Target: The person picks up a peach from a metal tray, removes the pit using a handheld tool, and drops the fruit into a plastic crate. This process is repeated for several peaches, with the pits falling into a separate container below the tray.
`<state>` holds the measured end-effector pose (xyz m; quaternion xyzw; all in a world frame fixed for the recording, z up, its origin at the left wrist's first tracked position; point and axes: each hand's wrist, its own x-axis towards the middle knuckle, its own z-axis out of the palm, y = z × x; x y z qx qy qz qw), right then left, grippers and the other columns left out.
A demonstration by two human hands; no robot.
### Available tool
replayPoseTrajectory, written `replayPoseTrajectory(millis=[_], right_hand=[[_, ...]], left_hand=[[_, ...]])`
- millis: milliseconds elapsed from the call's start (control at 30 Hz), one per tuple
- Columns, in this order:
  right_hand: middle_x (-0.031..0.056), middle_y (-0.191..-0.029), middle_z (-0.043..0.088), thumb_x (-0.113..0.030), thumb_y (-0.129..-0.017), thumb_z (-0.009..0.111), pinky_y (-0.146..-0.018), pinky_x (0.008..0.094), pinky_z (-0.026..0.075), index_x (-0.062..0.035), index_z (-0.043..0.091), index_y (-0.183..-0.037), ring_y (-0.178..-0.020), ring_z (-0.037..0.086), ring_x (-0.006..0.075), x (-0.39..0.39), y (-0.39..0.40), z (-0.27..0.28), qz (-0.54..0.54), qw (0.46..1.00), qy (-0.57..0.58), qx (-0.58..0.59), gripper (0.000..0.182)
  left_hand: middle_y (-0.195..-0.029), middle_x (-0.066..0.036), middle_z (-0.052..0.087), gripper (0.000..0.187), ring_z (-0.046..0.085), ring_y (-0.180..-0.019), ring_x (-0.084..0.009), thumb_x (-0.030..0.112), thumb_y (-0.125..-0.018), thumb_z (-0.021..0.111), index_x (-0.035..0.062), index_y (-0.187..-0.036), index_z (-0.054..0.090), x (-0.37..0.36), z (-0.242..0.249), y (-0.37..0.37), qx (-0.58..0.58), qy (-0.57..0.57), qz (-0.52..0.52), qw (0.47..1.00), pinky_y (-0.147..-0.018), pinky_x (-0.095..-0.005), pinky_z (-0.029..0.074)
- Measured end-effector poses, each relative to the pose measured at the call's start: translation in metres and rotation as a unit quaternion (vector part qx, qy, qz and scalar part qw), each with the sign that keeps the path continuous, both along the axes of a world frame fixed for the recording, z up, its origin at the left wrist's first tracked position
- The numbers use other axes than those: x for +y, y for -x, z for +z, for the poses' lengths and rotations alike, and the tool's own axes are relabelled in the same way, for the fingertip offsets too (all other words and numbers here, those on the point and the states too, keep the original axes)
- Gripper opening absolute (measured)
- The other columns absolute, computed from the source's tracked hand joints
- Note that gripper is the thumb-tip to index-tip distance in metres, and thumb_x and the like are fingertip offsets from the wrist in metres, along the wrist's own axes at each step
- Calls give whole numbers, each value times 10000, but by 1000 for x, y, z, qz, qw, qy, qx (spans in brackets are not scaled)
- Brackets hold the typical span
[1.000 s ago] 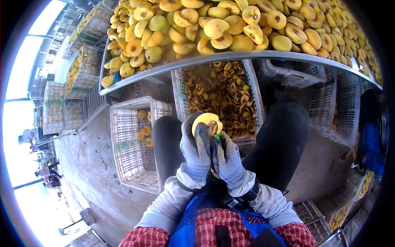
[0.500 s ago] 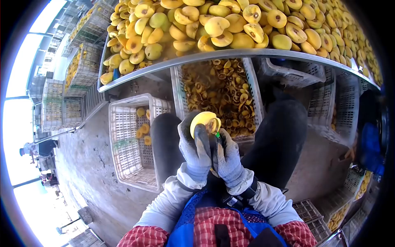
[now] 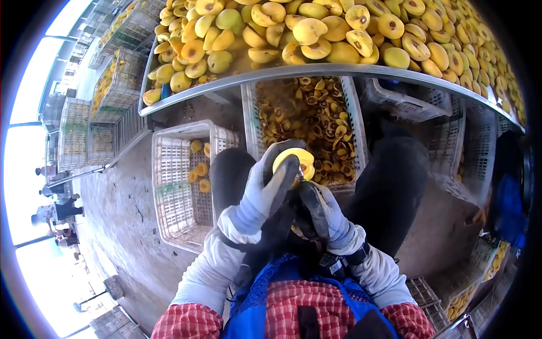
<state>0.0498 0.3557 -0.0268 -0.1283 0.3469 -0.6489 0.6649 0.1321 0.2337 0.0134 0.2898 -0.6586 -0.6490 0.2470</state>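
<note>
My left hand (image 3: 261,189), in a grey-coated glove, is closed around a yellow peach half (image 3: 305,160), thumb pressed on its near side. The cut face of the peach half is turned toward my right hand (image 3: 326,212). That hand, gloved as well, is closed on a small tool (image 3: 300,178) with a bit of green and metal showing at the peach's lower edge. Most of the tool is hidden by the fingers, so its kind cannot be made out. Both hands meet above my lap.
A metal-edged table (image 3: 339,70) heaped with peach halves (image 3: 309,31) stands in front. Below it, a crate (image 3: 250,116) holds dark cut scraps. A white crate (image 3: 169,195) at left contains a few peach pieces. Stacked crates (image 3: 76,135) and people are farther left.
The peach half has turned, with more of its cut face showing toward the right. My left hand has tilted and its wrist moved left; my right hand has shifted slightly down and right.
</note>
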Motion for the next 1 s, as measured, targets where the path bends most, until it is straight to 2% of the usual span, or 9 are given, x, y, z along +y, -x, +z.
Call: replayPoseTrajectory(millis=[100, 233, 333, 400, 500, 667, 767, 900, 1000], right_hand=[[-8, -654, 491, -497, -961, 418, -400, 231, 334, -74, 562, -952, -457, 420, 76, 0, 6, 3, 98, 968, 41, -227, 446], [13, -645, 470, -594, -935, 361, -356, 265, 331, -105, 530, -954, -406, 402, 103, 2, -13, -6, 163, 775, 130, -596, 519], [-14, -494, 414, -574, -927, 413, -280, 200, 311, -80, 511, -904, -326, 377, 54, -1, -18, 8, 125, 803, 90, -575, 504], [-19, -497, 388, -562, -932, 412, -275, 199, 305, -71, 494, -893, -330, 366, 51, -4, -12, 3, 95, 818, 124, -554, 499], [3, -597, 409, -523, -974, 327, -356, 234, 320, -66, 522, -1008, -409, 371, 87, -4, -6, -22, 101, 785, 130, -597, 498], [3, -555, 377, -501, -977, 343, -315, 214, 264, -61, 548, -978, -367, 328, 87, -8, 5, -20, 101, 889, 52, -445, 486], [28, -547, 409, -472, -981, 363, -310, 217, 279, -46, 531, -986, -360, 355, 104, -12, 5, -24, 48, 917, -12, -396, 457], [4, -537, 403, -542, -939, 417, -309, 264, 262, -89, 549, -883, -357, 350, 105, -21, 15, -22, 37, 956, -95, -273, 476], [20, -548, 444, -547, -920, 461, -311, 259, 266, -73, 558, -886, -353, 363, 121, -27, 20, -18, -5, 971, -132, -200, 485]], left_hand=[[-1020, -112, 635, 419, 614, -897, -161, 301, -944, 534, -36, -1192, 523, -2, -1, 7, 24, -141, -2, 990, -817, -274, 490], [-949, -110, 630, 406, 612, -845, -152, 320, -937, 548, -16, -1165, 547, -3, -18, 4, 70, -233, -78, 967, -777, -271, 503], [-942, -138, 642, 451, 625, -818, -200, 387, -928, 529, -9, -1142, 556, 18, -14, -4, 147, -564, 50, 811, -756, -285, 516], [-930, -139, 643, 462, 620, -800, -227, 423, -929, 495, 4, -1115, 550, 18, -24, -3, 208, -586, 238, 746, -722, -318, 519], [-1015, -115, 602, 349, 584, -903, -189, 289, -944, 523, 1, -1140, 536, -32, -33, -66, 130, -177, 320, 922, -801, -295, 498], [-1070, -164, 584, 487, 604, -911, -222, 167, -831, 684, -10, -1242, 490, -165, -117, -179, -400, 292, 305, 813, -779, -307, 500], [-984, -133, 639, 472, 637, -814, -252, 263, -791, 727, 2, -1149, 564, -184, -36, -57, -235, 346, 214, 883, -760, -348, 489], [-1157, -173, 554, 768, 588, -1025, -335, 502, -725, 715, 36, -1260, 419, -248, -12, 53, -549, 426, 160, 702, -818, -412, 488], [-1114, -175, 566, 732, 589, -1008, -342, 500, -700, 735, 21, -1177, 452, -279, -33, 86, -615, 397, 160, 662, -833, -423, 485]])
